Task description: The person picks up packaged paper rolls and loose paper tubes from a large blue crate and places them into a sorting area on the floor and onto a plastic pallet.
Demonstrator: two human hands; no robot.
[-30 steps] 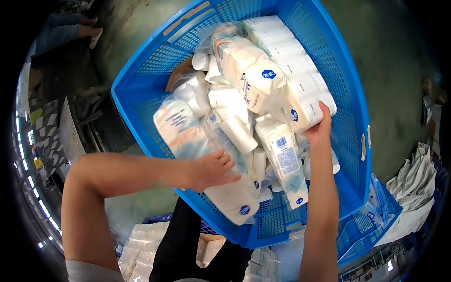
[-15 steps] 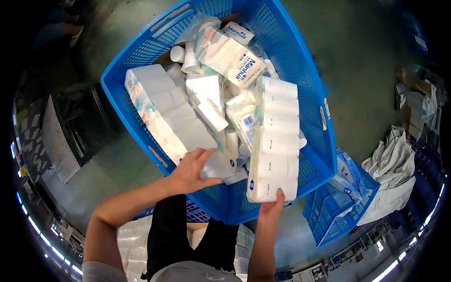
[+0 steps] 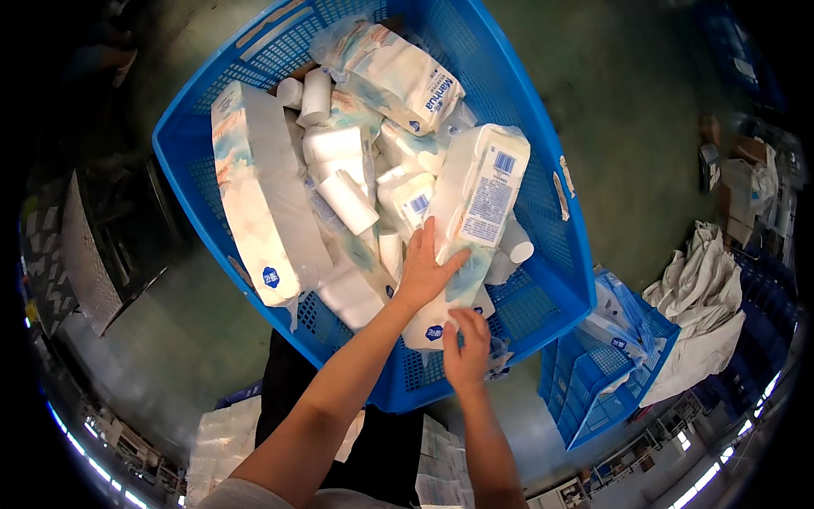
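Note:
A long plastic-wrapped pack of paper rolls (image 3: pixel 485 199) lies at the right inside a big blue basket (image 3: pixel 577 293), its barcode label facing up. My left hand (image 3: pixel 426 270) rests on this pack, fingers spread and open. At its near end is my right hand (image 3: pixel 467 349), thumb and loosely bent fingers apart; it is open, touching or very close to the wrap. Another long pack (image 3: pixel 254 204) leans along the basket's left wall. Between them lie loose white rolls (image 3: pixel 348 202) and smaller packs, with a printed pack (image 3: pixel 403 78) on top at the far end.
Outside to the right stands a smaller blue crate (image 3: pixel 585 386) holding clear and blue plastic film (image 3: pixel 623 314). A crumpled pale cloth or sheet (image 3: pixel 704 301) lies beside it. Wrapped stacks (image 3: pixel 222 445) are by my legs. A metal plate (image 3: pixel 89 271) stands at the left.
My left hand has moved right, from the left pack onto the right one. That pack has turned, showing its barcode side, and my right hand has loosened from its end. The left pack has tilted.

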